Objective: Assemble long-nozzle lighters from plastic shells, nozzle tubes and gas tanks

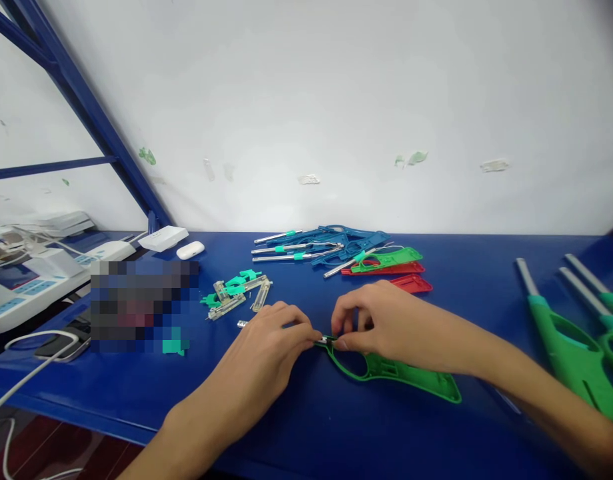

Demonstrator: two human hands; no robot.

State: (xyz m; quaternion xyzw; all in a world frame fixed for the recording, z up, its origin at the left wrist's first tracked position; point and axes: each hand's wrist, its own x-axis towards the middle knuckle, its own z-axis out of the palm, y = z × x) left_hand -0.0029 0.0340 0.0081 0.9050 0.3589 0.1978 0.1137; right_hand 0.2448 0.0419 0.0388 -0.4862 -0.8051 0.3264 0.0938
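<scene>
On the left part of the blue table (296, 440), we see a white power strip (5, 315), and a white adapter (61, 263) sits upon it. Near its far end there lie a white box (164, 238) and, just beside, a white earbud case (190, 250). A white cable (26, 383) passes over a dark phone (56, 347). Behind, we notice a white wall (306, 100) with peeled patches, and a blue metal frame (86, 110) at left.
</scene>
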